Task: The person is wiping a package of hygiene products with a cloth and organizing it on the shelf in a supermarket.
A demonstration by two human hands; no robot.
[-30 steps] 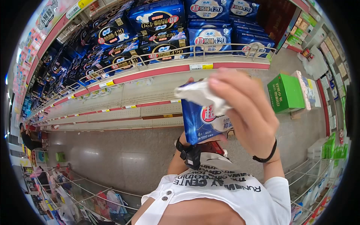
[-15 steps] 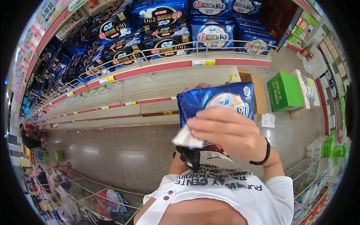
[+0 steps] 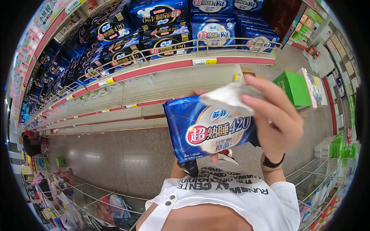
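Observation:
A blue pack of sanitary pads (image 3: 179,127) with a round cream label is held up before my chest, tilted a little. My left hand (image 3: 197,92) grips it from behind; fingertips show over its top edge and a thumb tip under the bottom one, while the rest is hidden. In my right hand (image 3: 279,115) a crumpled white tissue (image 3: 227,96) is pinched between thumb and fingers. The tissue lies across the upper part of the pack's front. A black band circles my right wrist.
An upper shelf (image 3: 162,71) ahead carries rows of blue and black pad packs (image 3: 165,45) behind a wire rail (image 3: 239,39). A green box (image 3: 290,90) stands on the floor to the right. Wire baskets (image 3: 115,196) flank me. Another person (image 3: 31,146) is far left.
My right hand has moved the tissue from the pack's lower left corner up to its upper right. The pack has shifted left and down and turned, showing more of its label.

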